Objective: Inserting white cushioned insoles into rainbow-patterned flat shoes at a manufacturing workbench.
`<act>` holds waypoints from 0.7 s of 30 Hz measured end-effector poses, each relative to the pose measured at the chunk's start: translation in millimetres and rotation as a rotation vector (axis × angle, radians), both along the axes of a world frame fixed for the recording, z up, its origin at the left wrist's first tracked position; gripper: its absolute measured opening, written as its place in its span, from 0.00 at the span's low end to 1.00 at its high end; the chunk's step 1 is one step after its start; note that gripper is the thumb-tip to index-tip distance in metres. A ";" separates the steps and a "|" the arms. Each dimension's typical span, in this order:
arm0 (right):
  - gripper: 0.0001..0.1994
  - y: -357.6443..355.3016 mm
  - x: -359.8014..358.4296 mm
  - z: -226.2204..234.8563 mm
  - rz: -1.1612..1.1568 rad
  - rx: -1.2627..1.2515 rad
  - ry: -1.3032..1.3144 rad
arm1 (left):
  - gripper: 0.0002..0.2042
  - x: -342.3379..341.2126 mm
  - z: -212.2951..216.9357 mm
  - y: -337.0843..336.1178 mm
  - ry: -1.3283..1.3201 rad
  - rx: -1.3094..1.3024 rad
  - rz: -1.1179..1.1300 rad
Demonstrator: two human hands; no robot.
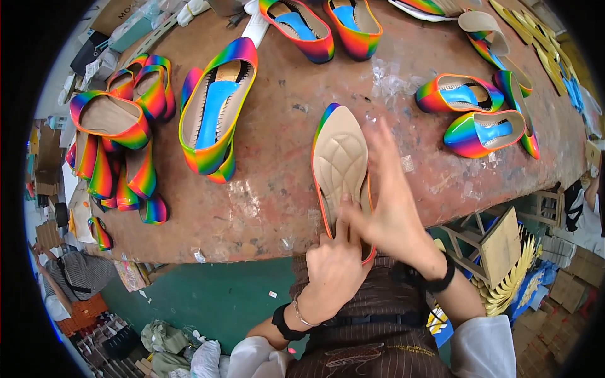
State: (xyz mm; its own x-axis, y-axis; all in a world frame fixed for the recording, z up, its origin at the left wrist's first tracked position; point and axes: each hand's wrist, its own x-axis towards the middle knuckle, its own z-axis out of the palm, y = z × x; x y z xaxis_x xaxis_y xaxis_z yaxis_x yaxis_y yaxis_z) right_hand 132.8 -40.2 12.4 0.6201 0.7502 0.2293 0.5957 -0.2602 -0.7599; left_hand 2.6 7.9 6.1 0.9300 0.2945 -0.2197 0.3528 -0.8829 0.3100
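In front of me at the table's near edge lies a rainbow-coloured flat shoe (324,211). A beige quilted insole (340,148) rests over its opening, its pointed toe end toward the far side and covering most of the shoe. My left hand (334,268) is closed on the insole's heel end, with fingertips pressed on its upper face. My right hand (394,211) hovers along the right side, fingers stretched and slightly blurred, its thumb near my left fingers. The insole's heel and the shoe's back are partly hidden by my hands.
The worn brown table (265,208) carries several rainbow shoes. A shoe pair (217,116) with blue-lined insides lies left of centre, and a stack of shoes (120,145) is farther left. Another pair (482,132) sits at right. Gold insole-shaped pieces (535,38) lie at far right.
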 end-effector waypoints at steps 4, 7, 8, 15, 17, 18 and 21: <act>0.35 17.7 24.4 -4.8 -0.201 0.108 0.495 | 0.35 -1.4 3.3 3.5 -0.030 -0.027 0.006; 0.03 0.9 20.1 9.1 0.125 0.027 0.290 | 0.31 -3.1 1.4 2.8 0.009 -0.050 0.037; 0.09 -8.6 11.0 14.4 0.196 0.039 0.206 | 0.31 -3.8 -0.3 1.6 0.004 -0.055 0.047; 0.17 -55.2 -38.3 -18.1 0.252 -0.198 -0.105 | 0.09 -20.4 -4.4 -11.4 -0.167 -0.066 0.114; 0.19 -56.9 -43.8 -32.8 0.234 -0.178 -0.098 | 0.13 -24.1 -2.0 -11.5 -0.116 -0.070 0.079; 0.20 -52.4 -41.6 -38.6 0.205 -0.185 -0.137 | 0.17 -24.8 -1.1 -10.7 0.014 -0.131 0.033; 0.21 -23.7 -25.0 -43.5 0.153 -0.178 -0.233 | 0.18 -24.3 0.5 -6.9 -0.050 -0.093 0.028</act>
